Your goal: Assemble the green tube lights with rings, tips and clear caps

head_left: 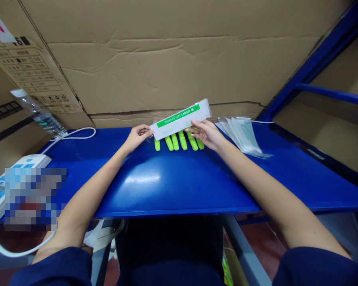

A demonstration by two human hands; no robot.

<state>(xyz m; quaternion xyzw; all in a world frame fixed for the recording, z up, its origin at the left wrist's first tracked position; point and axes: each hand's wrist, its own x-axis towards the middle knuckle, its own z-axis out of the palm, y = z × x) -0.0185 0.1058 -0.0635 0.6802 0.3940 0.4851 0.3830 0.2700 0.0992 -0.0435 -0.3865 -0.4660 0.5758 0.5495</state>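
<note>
A flat white package (180, 120) with a green band reading "FISHING NET LIGHT" is held tilted above the back of the blue table, its right end higher. My left hand (139, 137) pinches its lower left end, fingers closed. My right hand (207, 134) grips its lower edge toward the right end, thumb on the front face. Several bright green finger-shaped pieces (183, 141) lie on the table behind and below the package, which hides their upper parts.
White-green packages in clear plastic (243, 135) lie at the back right of the blue table (173, 186). At left are a water bottle (41, 115), a white cable and a power strip (32, 161). Cardboard (167, 71) stands behind; a blue frame (310, 59) rises at right.
</note>
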